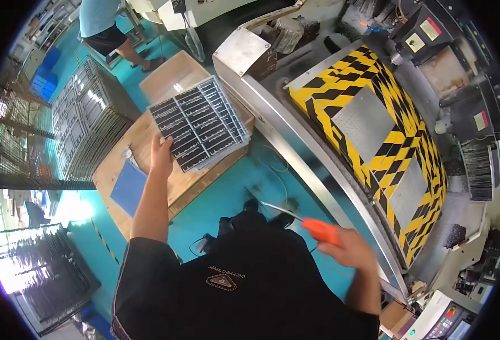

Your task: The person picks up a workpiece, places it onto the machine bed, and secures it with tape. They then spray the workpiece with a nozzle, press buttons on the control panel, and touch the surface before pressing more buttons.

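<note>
My left hand (162, 154) is closed on the left edge of a dark rectangular panel (196, 127) with rows of slots and a pale frame. The panel appears to lie on top of a fanned stack of similar panels, whose edges show at the right. A wooden table (184, 190) is beneath them. My right hand (349, 248), slightly blurred, is wrapped round an orange tool (319, 230) that looks like an air blow gun. Its long thin metal nozzle points left, above the floor and apart from the panels.
A blue sheet (129, 187) lies on the table, with a cardboard box (173, 76) behind. To the right stands a machine with a metal rim (295, 153) and a striped yellow-black bed (346, 93). Stacked racks (82, 113) fill the left. A person (105, 28) stands far off.
</note>
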`<state>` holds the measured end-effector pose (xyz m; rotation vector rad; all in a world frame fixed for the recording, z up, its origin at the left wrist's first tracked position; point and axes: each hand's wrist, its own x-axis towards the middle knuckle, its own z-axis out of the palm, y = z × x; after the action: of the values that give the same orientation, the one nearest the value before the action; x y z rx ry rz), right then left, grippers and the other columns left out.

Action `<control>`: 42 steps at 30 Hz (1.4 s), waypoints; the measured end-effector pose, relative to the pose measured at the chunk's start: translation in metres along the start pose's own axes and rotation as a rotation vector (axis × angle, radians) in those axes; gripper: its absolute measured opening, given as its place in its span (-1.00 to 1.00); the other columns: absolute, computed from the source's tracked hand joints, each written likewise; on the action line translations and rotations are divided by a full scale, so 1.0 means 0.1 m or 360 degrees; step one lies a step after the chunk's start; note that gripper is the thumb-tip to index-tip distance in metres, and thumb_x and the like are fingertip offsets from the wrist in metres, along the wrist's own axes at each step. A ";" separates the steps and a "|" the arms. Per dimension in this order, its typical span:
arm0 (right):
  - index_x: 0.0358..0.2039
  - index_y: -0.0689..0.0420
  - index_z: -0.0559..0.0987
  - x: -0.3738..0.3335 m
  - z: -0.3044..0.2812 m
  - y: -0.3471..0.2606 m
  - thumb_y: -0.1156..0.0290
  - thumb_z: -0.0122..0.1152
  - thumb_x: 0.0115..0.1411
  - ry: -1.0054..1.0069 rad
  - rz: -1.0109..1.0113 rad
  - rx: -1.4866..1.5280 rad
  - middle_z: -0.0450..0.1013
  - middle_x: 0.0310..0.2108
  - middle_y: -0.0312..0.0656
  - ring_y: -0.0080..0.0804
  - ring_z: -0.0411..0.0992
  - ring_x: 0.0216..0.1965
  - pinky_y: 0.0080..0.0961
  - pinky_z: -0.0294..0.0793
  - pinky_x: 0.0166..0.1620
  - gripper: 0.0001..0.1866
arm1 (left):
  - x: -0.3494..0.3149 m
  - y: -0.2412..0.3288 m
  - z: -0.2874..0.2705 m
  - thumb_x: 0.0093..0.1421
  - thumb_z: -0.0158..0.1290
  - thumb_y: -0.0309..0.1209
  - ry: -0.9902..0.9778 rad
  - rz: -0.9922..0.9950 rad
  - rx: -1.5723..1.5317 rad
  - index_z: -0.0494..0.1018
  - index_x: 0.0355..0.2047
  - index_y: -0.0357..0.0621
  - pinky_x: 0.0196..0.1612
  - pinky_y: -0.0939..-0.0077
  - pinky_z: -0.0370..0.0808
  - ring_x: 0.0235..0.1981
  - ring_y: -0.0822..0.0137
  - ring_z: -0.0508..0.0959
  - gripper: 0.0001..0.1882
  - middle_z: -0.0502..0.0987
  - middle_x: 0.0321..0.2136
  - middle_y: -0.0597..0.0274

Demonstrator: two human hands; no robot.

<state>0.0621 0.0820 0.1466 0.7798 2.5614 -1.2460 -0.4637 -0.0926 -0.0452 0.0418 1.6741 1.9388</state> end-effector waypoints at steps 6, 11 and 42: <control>-0.11 0.18 0.59 0.49 0.29 0.22 0.10 0.22 0.30 0.0616 0.0537 0.0857 0.59 -0.33 -0.18 -0.30 0.54 -0.34 -0.33 0.50 -0.26 -0.62 | -0.27 0.07 -0.06 0.31 0.07 -0.47 -0.0266 0.0014 -0.0314 0.35 0.21 -0.10 0.10 0.40 0.46 0.01 0.31 0.53 -0.56 0.56 -0.06 0.25; -0.14 0.14 0.60 0.06 0.39 0.46 0.08 0.27 0.27 0.0478 -0.0186 0.0893 0.61 -0.31 -0.10 -0.15 0.58 -0.29 -0.28 0.52 -0.20 -0.62 | -0.11 -0.15 -0.46 0.43 -0.11 -0.29 -0.1189 -0.0535 -0.1285 0.31 0.20 -0.10 -0.43 0.54 0.39 -0.51 0.43 0.38 -0.62 0.42 -0.41 0.30; -0.18 0.19 0.65 -3.11 -0.21 2.97 0.28 0.28 0.29 0.1774 0.1260 0.0734 0.59 -0.40 -0.12 -0.36 0.55 -0.39 -0.46 0.52 -0.27 -0.76 | -3.33 -1.85 6.29 0.43 -0.05 -0.42 -0.1916 -0.0639 0.0418 0.29 0.14 -0.19 0.00 0.40 0.57 -0.07 0.33 0.57 -0.69 0.55 -0.03 0.14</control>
<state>0.4836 0.1330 0.0784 2.8594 1.9679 -1.2662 0.1271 0.3384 0.0323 0.7468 0.9543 0.9740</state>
